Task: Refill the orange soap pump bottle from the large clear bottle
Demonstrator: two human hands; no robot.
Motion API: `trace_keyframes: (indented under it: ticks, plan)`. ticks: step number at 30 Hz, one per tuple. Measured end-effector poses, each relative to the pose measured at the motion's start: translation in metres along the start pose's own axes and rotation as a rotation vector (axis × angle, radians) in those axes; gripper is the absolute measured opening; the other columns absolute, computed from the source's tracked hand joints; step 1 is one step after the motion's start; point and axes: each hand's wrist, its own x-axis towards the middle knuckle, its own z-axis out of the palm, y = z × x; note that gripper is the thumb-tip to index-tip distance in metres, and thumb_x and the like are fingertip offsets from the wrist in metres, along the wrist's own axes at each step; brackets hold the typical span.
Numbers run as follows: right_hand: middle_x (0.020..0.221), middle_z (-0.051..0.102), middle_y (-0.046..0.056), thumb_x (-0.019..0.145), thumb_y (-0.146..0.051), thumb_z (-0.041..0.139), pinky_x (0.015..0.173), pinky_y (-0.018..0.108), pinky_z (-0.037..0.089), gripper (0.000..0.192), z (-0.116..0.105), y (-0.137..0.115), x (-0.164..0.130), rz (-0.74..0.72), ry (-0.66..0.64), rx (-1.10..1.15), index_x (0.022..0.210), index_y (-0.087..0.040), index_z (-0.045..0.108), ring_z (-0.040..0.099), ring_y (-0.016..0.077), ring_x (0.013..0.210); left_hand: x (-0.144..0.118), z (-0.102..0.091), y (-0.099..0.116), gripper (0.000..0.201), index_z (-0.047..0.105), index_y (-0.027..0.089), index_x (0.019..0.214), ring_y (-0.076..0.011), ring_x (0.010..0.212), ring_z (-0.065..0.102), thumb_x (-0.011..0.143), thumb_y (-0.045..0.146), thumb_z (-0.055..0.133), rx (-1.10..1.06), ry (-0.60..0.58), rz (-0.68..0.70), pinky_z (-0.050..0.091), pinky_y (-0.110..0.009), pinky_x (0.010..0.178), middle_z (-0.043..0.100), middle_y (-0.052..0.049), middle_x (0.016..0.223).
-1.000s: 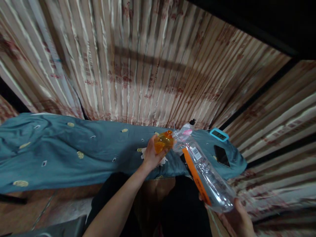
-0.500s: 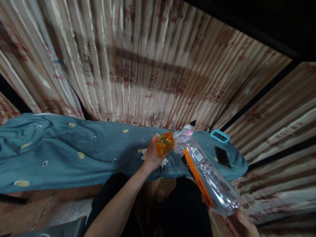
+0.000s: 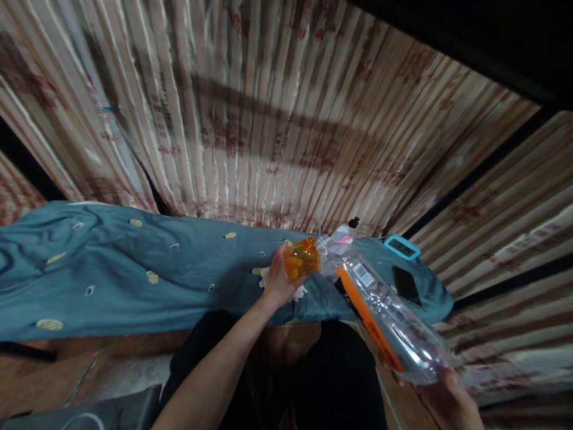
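Left hand [image 3: 276, 279] fingers wrapped around small orange bottle [image 3: 302, 258], above the blue-clothed surface [image 3: 134, 280]. Right hand [image 3: 447, 400] grips base of big clear bottle [image 3: 380, 310], tipped neck-to-neck. Risk: mouths misalign, liquid spills onto cloth or phone [image 3: 406, 285].

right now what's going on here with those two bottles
A person's left hand holds a small orange bottle over a table draped in blue cloth. Their right hand grips the base of a large clear plastic bottle, tilted so its mouth meets the orange bottle's opening. A phone and a blue-framed device lie on the cloth nearby.
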Motion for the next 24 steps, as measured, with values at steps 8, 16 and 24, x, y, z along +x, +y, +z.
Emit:
trace_keyframes:
  ticks: [8, 16, 24]
  plan:
    - [0.105, 0.077, 0.01, 0.065, -0.072, 0.077, 0.072, 0.045, 0.058, 0.072, -0.004, -0.003, 0.005, -0.02, -0.031, -0.084, 0.124, -0.032, 0.067, 0.073, 0.035, 0.095, 0.0, 0.0, -0.001, 0.09, 0.033, 0.022, 0.142, -0.0338, 0.133, 0.057, 0.068, 0.031, 0.084, -0.006, 0.0, -0.006, 0.045, -0.059, 0.114, 0.057, -0.016, 0.138]
    - [0.102, 0.077, 0.008, 0.064, -0.072, 0.077, 0.054, 0.033, 0.048, 0.079, -0.013, -0.008, 0.009, -0.009, 0.0, -0.076, 0.131, -0.034, 0.062, 0.073, 0.0298, 0.078, 0.0, -0.001, 0.001, 0.091, 0.034, 0.021, 0.142, -0.0339, 0.133, 0.057, 0.067, 0.029, 0.083, -0.005, -0.015, 0.008, 0.045, -0.059, 0.115, 0.056, -0.017, 0.139]
    - [0.105, 0.077, 0.01, 0.063, -0.068, 0.079, 0.051, 0.033, 0.046, 0.072, -0.017, -0.013, 0.011, -0.023, -0.011, -0.115, 0.123, -0.032, 0.065, 0.073, 0.0298, 0.077, 0.0, -0.003, 0.005, 0.091, 0.036, 0.021, 0.142, -0.0339, 0.134, 0.055, 0.065, 0.026, 0.083, -0.004, -0.018, 0.009, 0.044, -0.059, 0.115, 0.055, -0.016, 0.141]
